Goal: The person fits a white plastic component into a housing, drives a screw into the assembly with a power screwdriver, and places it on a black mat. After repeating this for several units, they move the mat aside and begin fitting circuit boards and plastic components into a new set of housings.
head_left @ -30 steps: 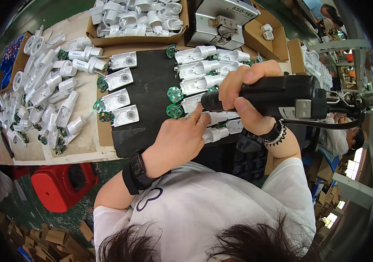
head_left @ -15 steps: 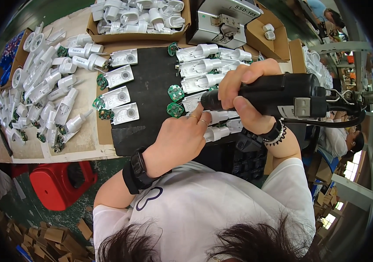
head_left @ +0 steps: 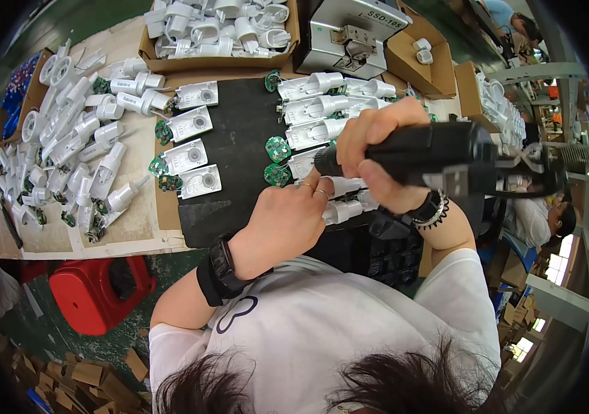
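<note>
Driver tip meets the white housing under the left hand

The right hand (head_left: 377, 155) is wrapped tight around a black electric screwdriver (head_left: 418, 153), long axis left to right, tip toward the left hand (head_left: 287, 221). That hand presses curled on a white plastic housing (head_left: 341, 210) on the black mat (head_left: 236, 159), just below the tip. Behind: cardboard box (head_left: 218, 62) of white parts, grey machine (head_left: 353, 34) with a dark label on the desk (head_left: 139, 228)

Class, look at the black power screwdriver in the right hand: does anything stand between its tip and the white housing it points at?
Only the left hand, which covers the spot where the screwdriver meets the white housing.
</note>
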The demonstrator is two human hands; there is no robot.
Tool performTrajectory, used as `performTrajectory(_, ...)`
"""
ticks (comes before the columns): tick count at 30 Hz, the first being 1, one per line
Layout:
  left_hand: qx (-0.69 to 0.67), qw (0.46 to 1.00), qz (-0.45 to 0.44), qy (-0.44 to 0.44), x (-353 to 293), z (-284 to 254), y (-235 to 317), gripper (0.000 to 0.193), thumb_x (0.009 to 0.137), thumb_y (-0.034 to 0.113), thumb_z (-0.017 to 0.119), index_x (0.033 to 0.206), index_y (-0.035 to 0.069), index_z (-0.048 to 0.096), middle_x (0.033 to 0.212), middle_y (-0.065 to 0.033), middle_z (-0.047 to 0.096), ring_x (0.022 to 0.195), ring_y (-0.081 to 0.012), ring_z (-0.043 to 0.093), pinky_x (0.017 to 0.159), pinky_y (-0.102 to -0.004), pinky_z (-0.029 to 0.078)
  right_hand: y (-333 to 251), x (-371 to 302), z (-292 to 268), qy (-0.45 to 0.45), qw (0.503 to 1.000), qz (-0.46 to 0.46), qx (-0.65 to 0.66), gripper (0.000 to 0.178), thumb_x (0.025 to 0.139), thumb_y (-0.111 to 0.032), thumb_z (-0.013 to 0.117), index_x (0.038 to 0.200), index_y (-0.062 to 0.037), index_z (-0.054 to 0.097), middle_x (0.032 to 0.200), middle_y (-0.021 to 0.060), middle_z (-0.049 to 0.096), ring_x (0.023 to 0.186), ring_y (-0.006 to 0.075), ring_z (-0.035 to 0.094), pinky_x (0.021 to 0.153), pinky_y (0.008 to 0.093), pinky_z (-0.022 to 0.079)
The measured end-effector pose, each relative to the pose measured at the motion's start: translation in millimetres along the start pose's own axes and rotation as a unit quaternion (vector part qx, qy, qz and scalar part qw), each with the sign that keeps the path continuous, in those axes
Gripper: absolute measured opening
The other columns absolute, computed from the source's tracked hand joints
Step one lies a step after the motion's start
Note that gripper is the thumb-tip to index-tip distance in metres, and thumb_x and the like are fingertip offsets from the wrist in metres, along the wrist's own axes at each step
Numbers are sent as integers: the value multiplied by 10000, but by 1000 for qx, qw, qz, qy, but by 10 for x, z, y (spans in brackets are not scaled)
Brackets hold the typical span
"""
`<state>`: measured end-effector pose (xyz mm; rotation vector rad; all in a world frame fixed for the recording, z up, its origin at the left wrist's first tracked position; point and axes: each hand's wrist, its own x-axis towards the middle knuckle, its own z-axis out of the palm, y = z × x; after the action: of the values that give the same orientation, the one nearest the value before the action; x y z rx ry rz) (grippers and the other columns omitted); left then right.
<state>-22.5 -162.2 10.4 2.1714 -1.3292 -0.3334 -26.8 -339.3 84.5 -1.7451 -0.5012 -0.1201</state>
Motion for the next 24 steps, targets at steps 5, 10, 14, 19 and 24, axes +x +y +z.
performTrajectory(5,-25,999,5,26,-47,-20,-20,280,717,96,565,968,-9,497,1163,-162,592,641,-286,623,546,-380,493,-5,222,-353,213,943,-124,221,372,761,-22,590,1102,-22,442,695,93,569,586,169,562,571,298,475)
performTrajectory(10,-27,998,29,42,-39,-39,-82,256,713,68,562,951,2,491,1241,-172,558,662,-281,624,564,-364,494,-42,632,-696,312,940,-130,43,311,783,-30,540,1083,-52,464,675,58,494,579,172,497,592,303,424)
performTrajectory(14,-24,996,45,73,-35,-61,-62,242,711,37,556,945,19,500,1164,-154,594,683,-281,624,585,-354,495,98,860,-783,370,921,-125,8,261,787,-8,597,1022,-7,482,654,71,525,551,165,534,535,279,442)
performTrajectory(19,-14,993,50,107,-147,-77,-81,262,699,57,588,952,21,531,1049,-108,600,692,-235,615,590,-332,489,233,841,-814,356,928,-107,-19,219,791,5,579,990,2,488,653,62,526,539,158,528,519,271,435)
performTrajectory(24,-13,985,105,139,-248,-51,-108,251,694,68,603,936,35,546,1040,-92,597,687,-211,604,577,-324,477,131,456,-623,314,946,-38,-75,327,794,-67,505,1117,-68,450,682,40,457,592,184,464,627,319,400)
